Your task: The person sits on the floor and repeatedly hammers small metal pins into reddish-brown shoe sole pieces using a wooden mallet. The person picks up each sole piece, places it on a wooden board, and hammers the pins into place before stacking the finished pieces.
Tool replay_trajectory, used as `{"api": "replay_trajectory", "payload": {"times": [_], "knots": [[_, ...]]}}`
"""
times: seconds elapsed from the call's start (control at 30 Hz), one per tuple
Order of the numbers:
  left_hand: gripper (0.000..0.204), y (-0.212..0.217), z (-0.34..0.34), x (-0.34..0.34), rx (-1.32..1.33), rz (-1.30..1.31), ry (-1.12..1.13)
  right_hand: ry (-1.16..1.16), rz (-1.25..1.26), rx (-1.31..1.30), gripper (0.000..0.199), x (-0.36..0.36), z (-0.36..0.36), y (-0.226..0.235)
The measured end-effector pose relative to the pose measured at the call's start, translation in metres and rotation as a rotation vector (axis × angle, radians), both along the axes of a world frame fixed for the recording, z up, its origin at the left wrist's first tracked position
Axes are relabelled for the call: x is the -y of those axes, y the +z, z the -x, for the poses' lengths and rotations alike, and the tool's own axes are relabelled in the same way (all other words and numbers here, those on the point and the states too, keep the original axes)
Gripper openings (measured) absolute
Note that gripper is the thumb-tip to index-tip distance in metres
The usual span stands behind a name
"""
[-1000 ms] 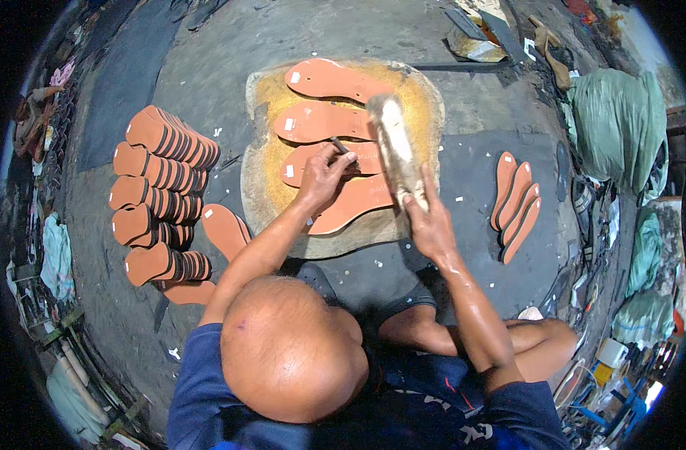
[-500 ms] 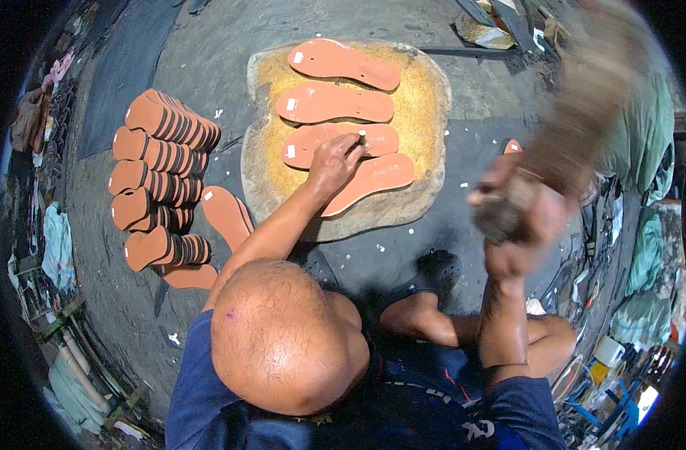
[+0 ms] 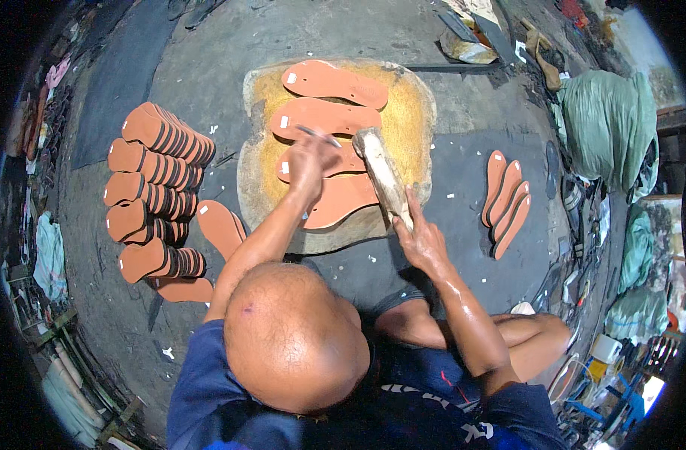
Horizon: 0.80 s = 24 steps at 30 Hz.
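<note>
My left hand [image 3: 313, 163], smeared slightly by motion, is closed around a thin metal punch [image 3: 318, 136]. It hovers over the third of several orange-brown flip-flop soles and hides part of it. My right hand [image 3: 423, 244] grips a worn wooden club [image 3: 388, 180], whose far end hangs over the right end of that third sole [image 3: 348, 160]. Beyond it lie the second sole [image 3: 320, 118] and the farthest sole [image 3: 337, 82]. The nearest sole [image 3: 343, 201] rests at the front of the yellow-topped wooden slab [image 3: 410, 112]. Small white labels mark the soles' left ends.
Several rows of stacked soles [image 3: 163, 191] stand on the floor at left. A few loose soles [image 3: 219, 227] lie between them and the slab. More soles [image 3: 506, 196] fan out at right. A green sack [image 3: 609, 127] and clutter line the far right.
The club has swung down and left from its raised position at right onto the slab area. My left hand has moved a little left, and the punch has tilted from upright to slanting.
</note>
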State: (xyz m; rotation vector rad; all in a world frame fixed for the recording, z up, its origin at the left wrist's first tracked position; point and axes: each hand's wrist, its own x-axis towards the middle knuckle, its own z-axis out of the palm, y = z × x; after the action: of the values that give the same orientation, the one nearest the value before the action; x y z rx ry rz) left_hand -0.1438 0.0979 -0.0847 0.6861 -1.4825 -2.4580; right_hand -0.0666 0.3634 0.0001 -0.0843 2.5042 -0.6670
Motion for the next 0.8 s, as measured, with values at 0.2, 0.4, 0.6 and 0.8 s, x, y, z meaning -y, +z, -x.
{"api": "replay_trajectory", "payload": {"times": [0.2,0.4,0.6,0.8], "knots": [[0.019,0.012,-0.036,-0.034,-0.017,0.067,-0.287,-0.138,0.377,-0.226,0.071,-0.015,-0.001,-0.015],[0.020,-0.011,-0.045,-0.038,-0.068,0.409,-0.291,-0.211,0.621,-0.340,0.072,-0.011,0.021,0.025],[0.023,0.019,-0.042,-0.050,-0.023,0.701,-0.324,-0.203,0.653,-0.310,0.071,-0.022,0.021,0.035],[0.023,-0.015,-0.046,-0.049,-0.129,0.891,-0.230,-0.062,0.466,-0.537,0.069,0.000,0.027,0.123]]}}
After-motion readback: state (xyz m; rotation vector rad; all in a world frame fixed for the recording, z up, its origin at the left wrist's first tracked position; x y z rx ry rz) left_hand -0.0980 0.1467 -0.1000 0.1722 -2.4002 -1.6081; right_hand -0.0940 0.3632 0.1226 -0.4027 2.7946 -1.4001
